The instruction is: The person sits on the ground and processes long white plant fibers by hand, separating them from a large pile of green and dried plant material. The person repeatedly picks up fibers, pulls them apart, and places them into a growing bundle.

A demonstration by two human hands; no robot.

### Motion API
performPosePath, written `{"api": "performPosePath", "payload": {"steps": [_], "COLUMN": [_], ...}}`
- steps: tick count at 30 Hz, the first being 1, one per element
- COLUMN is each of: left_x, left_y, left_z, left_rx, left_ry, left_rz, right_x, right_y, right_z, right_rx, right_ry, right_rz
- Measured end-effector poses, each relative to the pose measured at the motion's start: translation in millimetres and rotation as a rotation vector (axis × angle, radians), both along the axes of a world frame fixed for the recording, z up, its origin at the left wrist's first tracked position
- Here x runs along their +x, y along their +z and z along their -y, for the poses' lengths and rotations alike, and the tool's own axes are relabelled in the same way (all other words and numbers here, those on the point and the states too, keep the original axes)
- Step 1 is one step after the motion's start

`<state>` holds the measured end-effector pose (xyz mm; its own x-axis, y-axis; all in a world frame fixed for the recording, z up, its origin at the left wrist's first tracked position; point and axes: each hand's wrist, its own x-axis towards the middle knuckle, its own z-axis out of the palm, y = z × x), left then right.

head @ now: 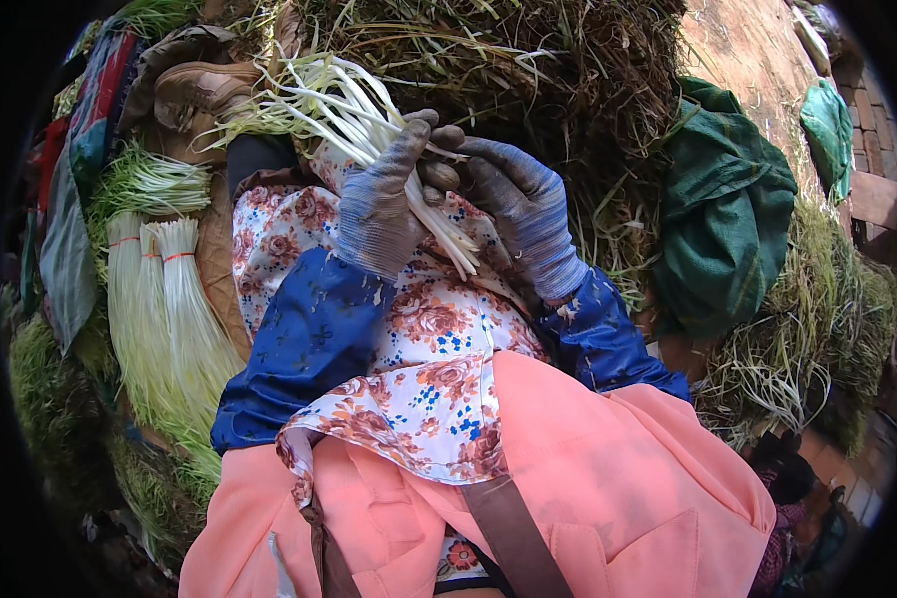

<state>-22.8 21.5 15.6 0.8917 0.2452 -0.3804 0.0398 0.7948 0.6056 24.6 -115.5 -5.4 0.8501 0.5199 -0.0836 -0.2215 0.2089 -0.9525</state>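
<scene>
My left hand (pixel 389 198), in a soiled grey-blue knit glove, grips a loose bunch of white-stemmed leafy stalks (pixel 344 112), likely blanched chives or garlic shoots. The pale leafy tops fan out to the upper left, while the white butt ends hang below the fist towards the lower right. Close beside it, my right hand (pixel 523 202) wears a matching glove. Its thumb and forefinger meet at the tip of a single white stalk that sticks out from the bunch. Beneath both hands lies a floral apron (pixel 426 314) over my lap.
Left of my lap lie several bundles of pale stalks (pixel 176 276) tied with red bands, a shorter green-topped bunch (pixel 168 183) above them. A heap of tangled grass-like stalks (pixel 508 75) rises ahead. Dark green cloth (pixel 725 209) lies right, near another green pile (pixel 807 321). A brown shoe (pixel 202 86) shows upper left.
</scene>
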Motion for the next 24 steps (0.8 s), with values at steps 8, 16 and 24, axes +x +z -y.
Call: {"api": "performPosePath", "payload": {"steps": [8,16,24], "left_x": [-1,0,-8], "left_y": [-9,-9,-1], "left_z": [-23,-27,-7], "left_rx": [-0.094,-0.020,0.213], "left_ry": [0.075,-0.008,-0.083], "left_rz": [0.097,0.088,-0.060], "right_x": [15,38,58], "right_y": [6,-12,55], "right_z": [44,150,-42], "right_rx": [0.606,-0.881,-0.658], "right_ry": [0.094,0.129,0.107], "right_rz": [-0.405,0.108,0.831]}}
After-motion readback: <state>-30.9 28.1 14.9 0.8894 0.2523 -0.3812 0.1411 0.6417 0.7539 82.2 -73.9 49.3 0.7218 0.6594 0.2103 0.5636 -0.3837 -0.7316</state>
